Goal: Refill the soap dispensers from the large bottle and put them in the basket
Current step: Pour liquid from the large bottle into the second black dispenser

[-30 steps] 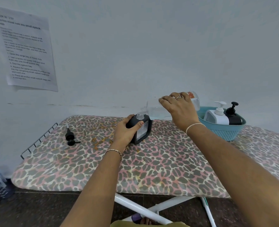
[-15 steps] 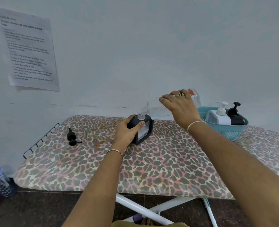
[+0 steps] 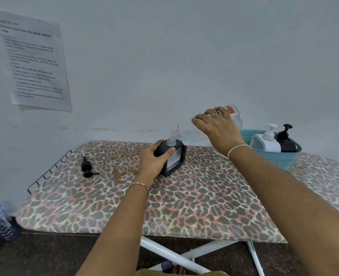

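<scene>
Above dispenser (image 3: 174,158), large bottle (image 3: 188,132) (as before)

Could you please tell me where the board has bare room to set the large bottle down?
The board is bare along its near edge, in front of the black dispenser, and between the loose pump and the left hand. Crowded: around the dispenser, large bottle and basket.

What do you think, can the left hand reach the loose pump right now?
Probably not yet: the left hand grips the dispenser under the tilted bottle and must let go first, though nothing lies between it and the pump.
</scene>
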